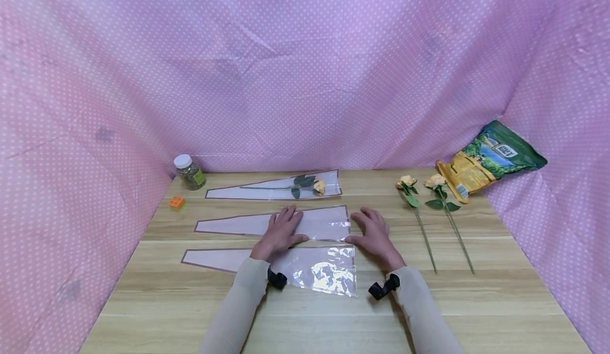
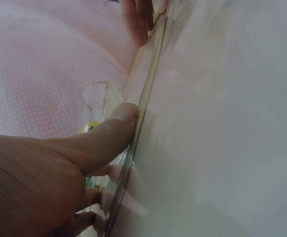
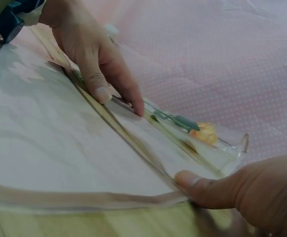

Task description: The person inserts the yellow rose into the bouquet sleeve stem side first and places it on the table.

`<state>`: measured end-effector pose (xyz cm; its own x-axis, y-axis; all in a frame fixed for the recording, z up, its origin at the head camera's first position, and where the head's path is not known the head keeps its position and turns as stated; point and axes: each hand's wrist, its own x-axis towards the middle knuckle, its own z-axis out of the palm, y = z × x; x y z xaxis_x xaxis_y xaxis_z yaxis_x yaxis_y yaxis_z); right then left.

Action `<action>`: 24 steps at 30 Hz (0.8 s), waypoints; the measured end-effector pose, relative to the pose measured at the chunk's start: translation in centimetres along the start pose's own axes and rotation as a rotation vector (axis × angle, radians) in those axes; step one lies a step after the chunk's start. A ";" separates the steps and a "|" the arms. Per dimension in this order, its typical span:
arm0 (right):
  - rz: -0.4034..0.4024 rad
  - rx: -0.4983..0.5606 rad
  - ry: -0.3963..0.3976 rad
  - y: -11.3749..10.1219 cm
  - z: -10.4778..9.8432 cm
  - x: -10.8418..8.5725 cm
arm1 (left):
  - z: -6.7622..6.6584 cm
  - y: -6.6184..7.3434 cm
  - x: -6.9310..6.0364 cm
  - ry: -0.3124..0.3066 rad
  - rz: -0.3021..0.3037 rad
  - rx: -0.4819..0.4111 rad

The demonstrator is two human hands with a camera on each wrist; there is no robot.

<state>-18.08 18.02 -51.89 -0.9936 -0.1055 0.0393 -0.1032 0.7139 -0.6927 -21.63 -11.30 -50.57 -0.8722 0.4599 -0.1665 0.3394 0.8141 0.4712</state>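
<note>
Three tapered clear flower sleeves with brown borders lie one behind another. On the middle sleeve (image 1: 229,225) my left hand (image 1: 281,232) rests with fingers spread, its thumb along the near edge. My right hand (image 1: 374,235) is at that sleeve's wide right end, thumb at the near corner and fingers by the far corner, holding nothing that I can make out. Closest to me is another sleeve (image 1: 214,257), partly covered by my left forearm. The far sleeve (image 1: 229,192) carries a peach artificial rose (image 1: 318,186), its stem pointing left.
Two more peach roses (image 1: 406,182) (image 1: 436,181) lie at the right, stems toward me. Behind them leans a green and yellow bag (image 1: 495,155). At the back left stand a white-lidded jar (image 1: 190,173) and an orange toy block (image 1: 177,202). Pink dotted cloth (image 1: 305,79) surrounds the table.
</note>
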 end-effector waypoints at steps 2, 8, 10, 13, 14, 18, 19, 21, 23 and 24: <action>0.001 -0.017 0.023 0.0 0.2 0.1 | 0.0 0.0 0.0 0.001 0.001 0.000; 0.019 -0.035 0.047 -0.3 0.7 0.2 | 0.0 0.1 -0.1 -0.006 0.001 0.010; 0.013 -0.027 0.044 -0.3 0.8 0.2 | 0.0 0.2 -0.1 -0.008 -0.001 0.009; 0.002 -0.010 0.038 -0.5 0.7 0.2 | 0.0 0.2 -0.2 -0.004 -0.002 0.004; 0.000 -0.003 0.034 -0.5 0.7 0.2 | 0.0 0.2 -0.2 -0.002 -0.002 0.001; 0.004 0.061 0.015 -0.7 0.5 0.2 | 0.0 0.2 -0.3 0.005 -0.001 -0.002; 0.002 0.088 0.007 -0.8 0.5 0.2 | 0.0 0.2 -0.3 0.002 -0.004 0.001; -0.004 0.167 -0.015 -1.0 0.4 0.2 | 0.0 0.3 -0.2 0.002 -0.006 0.000; 0.006 0.265 -0.042 -1.3 0.3 0.2 | -0.1 0.4 -0.2 -0.003 -0.013 -0.002; 0.013 0.319 -0.055 -1.5 0.2 0.2 | -0.1 0.4 -0.2 -0.010 -0.019 0.000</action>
<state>-18.15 16.78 -51.02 -0.9900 -0.1408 -0.0038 -0.0625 0.4637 -0.8838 -21.36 -11.07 -50.28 -0.8751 0.4478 -0.1837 0.3228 0.8227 0.4679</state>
